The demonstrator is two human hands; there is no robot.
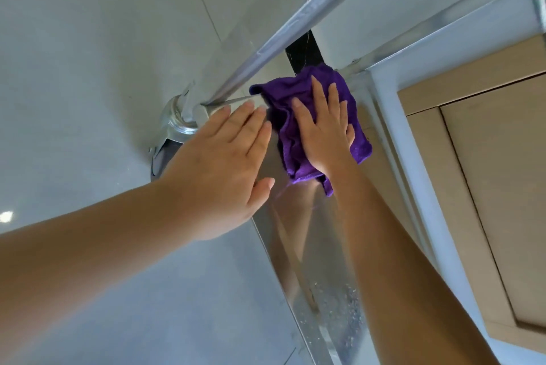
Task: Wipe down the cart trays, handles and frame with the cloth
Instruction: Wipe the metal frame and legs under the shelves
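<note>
right hand (pixel 323 131) flat on purple cloth (pixel 291 128) | left hand (pixel 227 157) flat on steel tray (pixel 313 246)

Fuzzy cloth (pixel 298 134), glossy metal tray (pixel 319 276)

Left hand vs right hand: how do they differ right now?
The left hand lies bare on the steel tray; the right hand presses the purple cloth onto it. Left sits near the caster, right nearer the frame post. Both are flat, fingers straight.
</note>
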